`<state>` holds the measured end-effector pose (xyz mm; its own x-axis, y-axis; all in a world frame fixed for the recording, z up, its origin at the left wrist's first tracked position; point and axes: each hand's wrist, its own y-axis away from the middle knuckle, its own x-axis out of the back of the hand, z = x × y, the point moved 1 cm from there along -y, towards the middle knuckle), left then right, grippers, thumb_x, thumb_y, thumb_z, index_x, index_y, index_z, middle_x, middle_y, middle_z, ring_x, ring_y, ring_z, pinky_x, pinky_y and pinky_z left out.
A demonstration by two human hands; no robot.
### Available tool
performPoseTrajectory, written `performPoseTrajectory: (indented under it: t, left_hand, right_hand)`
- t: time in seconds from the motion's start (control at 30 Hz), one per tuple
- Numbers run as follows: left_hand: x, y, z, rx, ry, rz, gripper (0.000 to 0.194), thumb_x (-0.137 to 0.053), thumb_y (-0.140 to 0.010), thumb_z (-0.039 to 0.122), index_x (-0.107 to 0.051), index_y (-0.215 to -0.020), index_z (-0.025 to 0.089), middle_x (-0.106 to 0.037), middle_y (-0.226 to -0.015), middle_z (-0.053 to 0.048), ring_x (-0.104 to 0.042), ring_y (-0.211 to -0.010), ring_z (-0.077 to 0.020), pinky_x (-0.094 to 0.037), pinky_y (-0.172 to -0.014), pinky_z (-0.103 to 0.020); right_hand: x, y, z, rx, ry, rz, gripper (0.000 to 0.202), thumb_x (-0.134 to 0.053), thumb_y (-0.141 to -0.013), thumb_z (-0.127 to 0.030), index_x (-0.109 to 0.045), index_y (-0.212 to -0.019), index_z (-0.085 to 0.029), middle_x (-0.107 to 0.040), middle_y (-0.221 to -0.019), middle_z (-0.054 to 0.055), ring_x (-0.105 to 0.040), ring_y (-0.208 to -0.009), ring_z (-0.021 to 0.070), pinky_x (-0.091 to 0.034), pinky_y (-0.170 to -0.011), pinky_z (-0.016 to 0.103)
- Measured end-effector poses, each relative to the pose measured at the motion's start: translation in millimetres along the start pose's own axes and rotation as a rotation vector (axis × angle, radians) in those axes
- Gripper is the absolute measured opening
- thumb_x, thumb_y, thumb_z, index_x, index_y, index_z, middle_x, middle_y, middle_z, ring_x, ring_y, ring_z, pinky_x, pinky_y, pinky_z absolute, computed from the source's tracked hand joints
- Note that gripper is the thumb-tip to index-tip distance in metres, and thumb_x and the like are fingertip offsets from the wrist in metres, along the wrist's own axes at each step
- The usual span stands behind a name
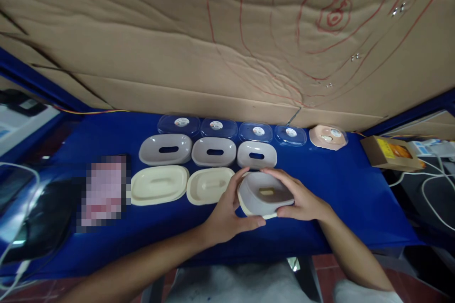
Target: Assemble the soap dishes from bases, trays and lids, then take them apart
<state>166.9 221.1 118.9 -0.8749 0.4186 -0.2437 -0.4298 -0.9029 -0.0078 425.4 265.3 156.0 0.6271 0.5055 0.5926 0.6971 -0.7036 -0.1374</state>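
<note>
2 hands (223,220) (304,200) grip 1 dish (255,201) nr 3 grey dishes (213,143), 2 cream trays (159,194).

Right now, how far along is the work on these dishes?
Apparently done: the peach dish under its clear lid. In hand: a grey dish against a cream tray, between left hand and right hand. Apparently left: three grey dishes, two cream trays, four clear lids, lying apart.

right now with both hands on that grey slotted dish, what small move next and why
Probably nudge the grey dish squarer over the cream piece under it: the cream edge shows past it mainly on the near left, and the left hand and right hand hold opposite sides, so a slight shift seems manageable.
</note>
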Motion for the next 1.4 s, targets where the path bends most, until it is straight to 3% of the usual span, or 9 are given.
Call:
performPoseTrajectory:
  t: [0.1,0.2,0.33,0.63,0.8,0.93,1.07,1.2,1.4]
  left_hand:
    - [0.4,3,2,-0.038,-0.031,-0.051,0.121,-0.099,-0.074,0.047,-0.025,-0.168,0.035,-0.046,-0.167,-0.016,-0.049,-0.154,-0.0383,-0.044,-0.126,-0.057]
    - [1.1,5,7,-0.070,-0.088,-0.084,0.113,-0.098,-0.076,0.042,-0.030,-0.167,0.034,-0.046,-0.167,-0.014,-0.048,-0.154,-0.0382,-0.040,-0.128,-0.058]
    - [1.8,4,12,-0.087,-0.159,-0.099,0.103,-0.097,-0.077,0.042,-0.040,-0.163,0.032,-0.045,-0.168,-0.014,-0.048,-0.154,-0.0394,-0.041,-0.128,-0.059]
    - [2.8,4,8,-0.101,-0.240,-0.123,0.102,-0.096,-0.078,0.040,-0.041,-0.163,0.031,-0.048,-0.167,-0.014,-0.048,-0.154,-0.0410,-0.037,-0.130,-0.062]
    - [3.6,2,8,-0.109,-0.245,-0.118,0.101,-0.095,-0.079,0.041,-0.040,-0.164,0.032,-0.048,-0.167,-0.014,-0.050,-0.152,-0.0394,-0.037,-0.130,-0.062]
    - [2.6,1,7,-0.202,-0.215,-0.116,0.100,-0.094,-0.081,0.046,-0.040,-0.163,0.030,-0.048,-0.167,-0.015,-0.048,-0.153,-0.0397,-0.035,-0.130,-0.062]
    - [3.6,1,6,-0.278,-0.245,-0.146,0.103,-0.088,-0.086,0.057,-0.032,-0.168,0.032,-0.041,-0.171,-0.016,-0.042,-0.158,-0.0398,-0.037,-0.130,-0.059]
    - [5.8,3,6,-0.394,-0.615,-0.223,0.097,-0.078,-0.096,0.058,-0.023,-0.171,0.031,-0.037,-0.173,-0.019,-0.039,-0.160,-0.0371,-0.043,-0.126,-0.054]
    - [-0.5,4,3,-0.627,-1.386,-0.353,0.043,-0.068,-0.106,0.043,-0.063,-0.139,0.016,-0.069,-0.142,-0.013,-0.063,-0.134,-0.0316,-0.042,-0.122,-0.052]
  right_hand:
    - [24,8,7,-0.055,-0.028,0.131,0.082,-0.056,-0.099,-0.076,-0.037,-0.167,-0.034,-0.050,-0.168,0.011,-0.052,-0.152,0.0361,-0.045,-0.124,0.052]
    - [61,24,22,-0.172,0.191,0.312,0.076,-0.068,-0.097,-0.067,-0.042,-0.161,-0.035,-0.047,-0.168,0.010,-0.043,-0.157,0.0373,-0.036,-0.130,0.055]
    - [89,41,52,-0.440,0.486,0.309,0.083,-0.079,-0.088,-0.062,-0.042,-0.157,-0.033,-0.053,-0.160,0.013,-0.049,-0.150,0.0430,-0.035,-0.125,0.068]
    - [72,29,71,-0.378,0.519,0.191,0.085,-0.076,-0.091,-0.061,-0.037,-0.163,-0.038,-0.043,-0.172,0.011,-0.036,-0.161,0.0420,-0.031,-0.128,0.070]
    - [57,21,25,-0.250,0.363,0.111,0.093,-0.077,-0.093,-0.063,-0.029,-0.169,-0.041,-0.022,-0.182,0.008,-0.019,-0.168,0.0398,-0.023,-0.133,0.068]
    - [20,8,-17,-0.049,0.201,-0.144,0.114,-0.088,-0.082,-0.064,-0.024,-0.172,-0.039,-0.032,-0.178,0.011,-0.031,-0.164,0.0397,-0.033,-0.132,0.061]
    - [6,9,-31,-0.033,0.195,-0.165,0.097,-0.086,-0.087,-0.056,-0.034,-0.167,-0.040,-0.046,-0.170,0.008,-0.041,-0.159,0.0349,-0.042,-0.128,0.055]
    - [21,52,-22,-0.208,0.329,0.019,0.086,-0.083,-0.091,-0.048,-0.036,-0.163,-0.039,-0.045,-0.169,0.011,-0.042,-0.157,0.0365,-0.044,-0.124,0.060]
    - [24,126,-1,-0.484,0.509,0.150,0.067,-0.073,-0.099,-0.040,-0.040,-0.157,-0.037,-0.045,-0.168,0.012,-0.039,-0.158,0.0398,-0.035,-0.124,0.071]
